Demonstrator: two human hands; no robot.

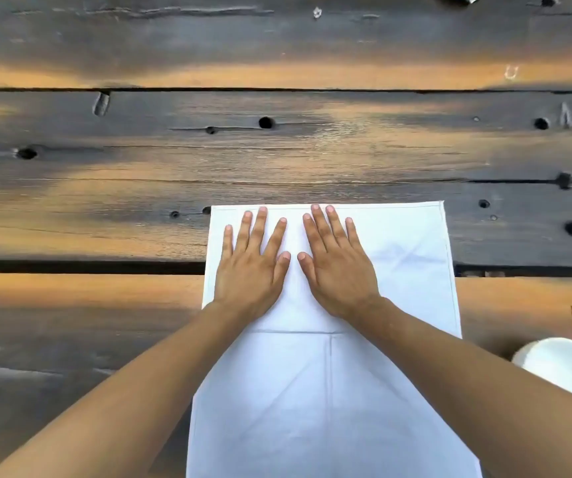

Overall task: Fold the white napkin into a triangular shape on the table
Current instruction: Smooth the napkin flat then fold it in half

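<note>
The person is pressing both palms flat on the white napkin [398,257], the left hand [251,267] and right hand [338,270] side by side with fingers straight and spread, gripping nothing. This looks like smoothing before a fold; it is best done by sweeping outward from the middle so no wrinkles are getting trapped and the edges are staying square. The napkin is lying spread on the wooden table [277,150], near the person, showing faint diagonal creases and a stitched hem.
</note>
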